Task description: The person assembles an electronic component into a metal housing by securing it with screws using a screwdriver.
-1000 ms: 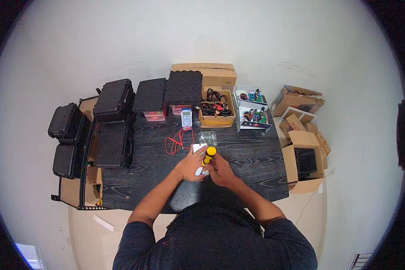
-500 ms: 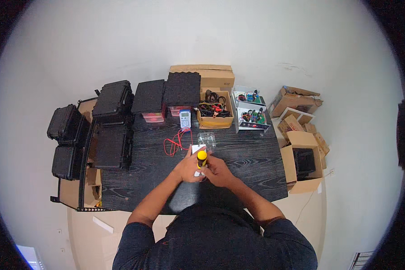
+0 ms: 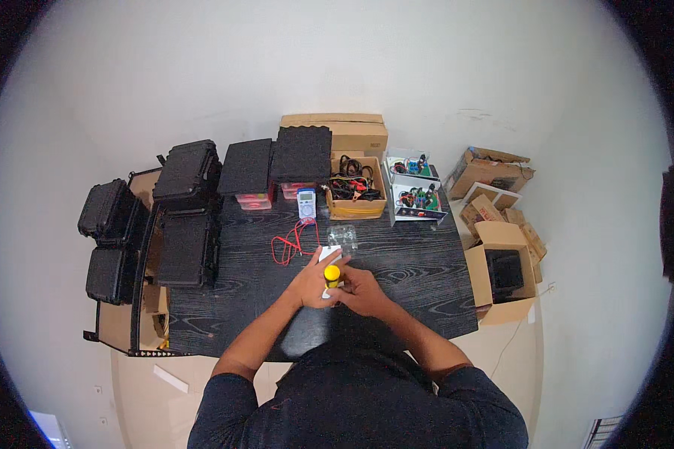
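Yellow-capped tool (image 3: 332,274) held over white part (image 3: 329,254), both hands.
L hand (image 3: 311,283) grip clenched on tool, R hand (image 3: 361,290) grip state can't be told; tool best kept upright, wrists braced on counter (image 3: 412,269), red leads (image 3: 292,243) kept clear beyond grip.

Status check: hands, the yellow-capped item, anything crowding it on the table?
Left hand and right hand both closed on the yellow-capped tool, over a small white part. Red test leads and multimeter just beyond. Nothing blocking.

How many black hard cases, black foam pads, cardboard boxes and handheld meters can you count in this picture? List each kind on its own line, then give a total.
Black hard cases: 4
Black foam pads: 2
Cardboard boxes: 5, counting the cluster at right as 2
Handheld meters: 1
Total: 12
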`<state>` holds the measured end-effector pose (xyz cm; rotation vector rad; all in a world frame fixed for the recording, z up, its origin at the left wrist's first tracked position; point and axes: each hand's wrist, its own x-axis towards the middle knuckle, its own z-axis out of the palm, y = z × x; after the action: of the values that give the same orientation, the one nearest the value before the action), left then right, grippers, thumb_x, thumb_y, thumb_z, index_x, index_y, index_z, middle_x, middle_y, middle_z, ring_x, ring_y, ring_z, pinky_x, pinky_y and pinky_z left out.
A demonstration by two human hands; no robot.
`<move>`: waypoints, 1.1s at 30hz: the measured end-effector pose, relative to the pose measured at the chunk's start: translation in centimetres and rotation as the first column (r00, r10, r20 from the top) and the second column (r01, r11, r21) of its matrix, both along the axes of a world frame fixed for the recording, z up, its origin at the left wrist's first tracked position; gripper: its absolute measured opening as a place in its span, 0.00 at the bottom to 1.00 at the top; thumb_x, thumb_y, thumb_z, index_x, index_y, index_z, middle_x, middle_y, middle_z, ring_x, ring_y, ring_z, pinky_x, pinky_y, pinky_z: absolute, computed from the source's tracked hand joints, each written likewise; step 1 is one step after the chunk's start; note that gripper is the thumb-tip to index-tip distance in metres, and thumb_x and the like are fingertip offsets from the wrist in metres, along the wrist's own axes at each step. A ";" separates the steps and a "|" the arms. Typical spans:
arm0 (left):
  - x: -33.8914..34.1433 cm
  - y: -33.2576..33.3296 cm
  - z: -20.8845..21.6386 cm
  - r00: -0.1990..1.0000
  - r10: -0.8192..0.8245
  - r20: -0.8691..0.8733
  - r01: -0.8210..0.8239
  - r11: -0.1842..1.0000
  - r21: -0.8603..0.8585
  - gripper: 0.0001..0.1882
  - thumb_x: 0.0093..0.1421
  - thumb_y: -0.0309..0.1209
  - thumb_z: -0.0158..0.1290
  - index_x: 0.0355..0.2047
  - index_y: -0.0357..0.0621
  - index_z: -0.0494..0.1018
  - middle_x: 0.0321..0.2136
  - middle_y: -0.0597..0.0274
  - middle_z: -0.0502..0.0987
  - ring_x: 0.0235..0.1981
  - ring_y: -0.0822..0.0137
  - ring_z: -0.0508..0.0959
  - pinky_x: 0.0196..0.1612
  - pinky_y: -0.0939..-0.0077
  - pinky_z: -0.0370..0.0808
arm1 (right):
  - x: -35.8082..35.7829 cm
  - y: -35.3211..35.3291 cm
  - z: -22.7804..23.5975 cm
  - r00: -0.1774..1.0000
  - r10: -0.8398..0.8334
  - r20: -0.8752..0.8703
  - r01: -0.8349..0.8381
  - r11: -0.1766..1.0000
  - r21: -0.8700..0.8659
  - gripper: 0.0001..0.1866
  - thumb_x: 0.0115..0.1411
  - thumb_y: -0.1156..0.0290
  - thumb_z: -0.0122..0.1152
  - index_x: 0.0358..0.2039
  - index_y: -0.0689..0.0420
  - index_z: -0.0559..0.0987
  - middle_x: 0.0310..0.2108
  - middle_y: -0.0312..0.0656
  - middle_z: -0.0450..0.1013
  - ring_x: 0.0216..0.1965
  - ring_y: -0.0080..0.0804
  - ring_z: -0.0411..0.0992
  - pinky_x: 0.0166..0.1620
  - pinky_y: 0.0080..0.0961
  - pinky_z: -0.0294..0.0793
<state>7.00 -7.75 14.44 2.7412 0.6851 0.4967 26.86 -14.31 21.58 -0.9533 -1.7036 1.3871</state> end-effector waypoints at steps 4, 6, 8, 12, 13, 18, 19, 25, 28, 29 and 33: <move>0.3 -0.1 0.4 1.000 0.022 0.019 -0.022 0.999 -0.030 0.35 0.50 0.53 0.58 0.58 0.53 0.76 0.72 0.54 0.61 0.76 0.45 0.50 0.72 0.24 0.41 | 0.2 0.3 -0.2 0.985 -0.127 0.113 0.112 0.986 0.127 0.17 0.65 0.76 0.66 0.53 0.61 0.75 0.47 0.37 0.77 0.49 0.20 0.75 0.51 0.24 0.78; -0.1 0.0 0.3 1.000 -0.002 0.011 0.003 1.000 -0.014 0.35 0.51 0.53 0.58 0.59 0.53 0.75 0.71 0.54 0.62 0.76 0.45 0.51 0.72 0.24 0.41 | 0.4 0.6 -0.6 0.996 -0.075 0.052 0.071 0.995 0.065 0.16 0.64 0.75 0.68 0.51 0.61 0.75 0.47 0.37 0.78 0.49 0.20 0.76 0.51 0.23 0.78; 0.0 -0.1 0.7 1.000 -0.029 0.004 0.029 1.000 -0.001 0.36 0.51 0.53 0.58 0.59 0.53 0.74 0.70 0.53 0.63 0.76 0.44 0.51 0.72 0.24 0.41 | 0.9 1.1 -1.5 1.000 -0.028 -0.011 0.028 1.000 0.004 0.16 0.63 0.75 0.70 0.49 0.61 0.76 0.47 0.37 0.78 0.48 0.20 0.76 0.50 0.23 0.78; -0.2 -0.1 0.9 0.997 -0.034 -0.066 0.036 0.999 0.030 0.38 0.52 0.53 0.57 0.61 0.50 0.72 0.69 0.53 0.64 0.76 0.43 0.51 0.72 0.24 0.41 | 0.8 1.3 -1.6 0.998 -0.021 0.054 0.019 0.999 0.043 0.16 0.64 0.75 0.68 0.50 0.61 0.75 0.47 0.37 0.78 0.47 0.20 0.76 0.51 0.24 0.78; -0.3 0.0 0.9 0.982 -0.040 -0.186 0.047 0.998 0.033 0.38 0.52 0.53 0.57 0.62 0.50 0.72 0.70 0.53 0.63 0.76 0.43 0.51 0.72 0.24 0.41 | 0.7 1.1 -1.1 0.995 -0.084 0.048 0.084 0.996 0.001 0.16 0.66 0.76 0.65 0.53 0.61 0.74 0.47 0.37 0.77 0.48 0.20 0.76 0.52 0.24 0.77; -0.2 -0.2 0.5 1.000 0.002 0.002 -0.002 1.000 -0.013 0.38 0.52 0.52 0.58 0.63 0.55 0.71 0.72 0.55 0.60 0.76 0.44 0.51 0.73 0.26 0.39 | 0.4 0.9 -0.7 0.999 -0.050 0.017 0.049 0.998 0.036 0.18 0.65 0.76 0.66 0.53 0.61 0.73 0.47 0.38 0.78 0.47 0.20 0.76 0.51 0.25 0.77; -0.1 -0.2 0.6 0.999 -0.002 0.040 0.003 1.000 -0.026 0.38 0.52 0.52 0.57 0.64 0.56 0.71 0.73 0.55 0.60 0.76 0.44 0.51 0.73 0.27 0.39 | 0.5 0.8 -0.6 0.997 0.009 -0.081 -0.010 1.000 -0.003 0.18 0.64 0.76 0.69 0.52 0.61 0.74 0.47 0.38 0.79 0.46 0.20 0.76 0.51 0.25 0.78; 0.1 -0.2 0.9 0.996 -0.005 -0.094 0.009 0.999 0.046 0.43 0.51 0.53 0.58 0.67 0.51 0.67 0.73 0.55 0.60 0.76 0.46 0.51 0.74 0.29 0.38 | -0.1 0.6 -1.1 0.994 -0.100 0.038 0.097 0.992 0.075 0.17 0.66 0.75 0.65 0.54 0.60 0.74 0.43 0.37 0.77 0.44 0.20 0.75 0.49 0.25 0.76; 0.3 -0.2 0.9 0.995 0.047 -0.090 -0.052 0.998 -0.048 0.42 0.50 0.54 0.59 0.66 0.53 0.69 0.72 0.55 0.61 0.76 0.46 0.51 0.74 0.29 0.38 | 0.0 0.6 0.4 0.979 -0.117 0.168 0.085 0.979 0.187 0.17 0.67 0.74 0.64 0.55 0.61 0.74 0.45 0.38 0.77 0.46 0.22 0.76 0.51 0.26 0.77; 0.2 -0.2 0.8 0.995 0.048 -0.090 -0.053 0.997 -0.048 0.42 0.50 0.54 0.59 0.66 0.53 0.69 0.72 0.55 0.61 0.76 0.46 0.51 0.74 0.29 0.38 | 0.1 0.5 0.1 0.979 -0.116 0.167 0.084 0.979 0.187 0.17 0.67 0.74 0.64 0.55 0.61 0.74 0.45 0.38 0.77 0.46 0.22 0.76 0.51 0.26 0.77; 0.2 -0.2 1.2 1.000 0.005 -0.012 -0.005 0.999 -0.049 0.41 0.49 0.54 0.60 0.64 0.55 0.71 0.72 0.55 0.61 0.76 0.45 0.51 0.74 0.28 0.40 | 0.9 1.1 -2.4 0.998 -0.016 0.053 0.011 0.996 0.088 0.21 0.64 0.72 0.70 0.54 0.60 0.74 0.46 0.38 0.78 0.47 0.22 0.77 0.52 0.26 0.77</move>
<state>7.16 -7.97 15.60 2.6991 0.6979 0.4594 27.76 -13.18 19.13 -0.9589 -1.7795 1.2771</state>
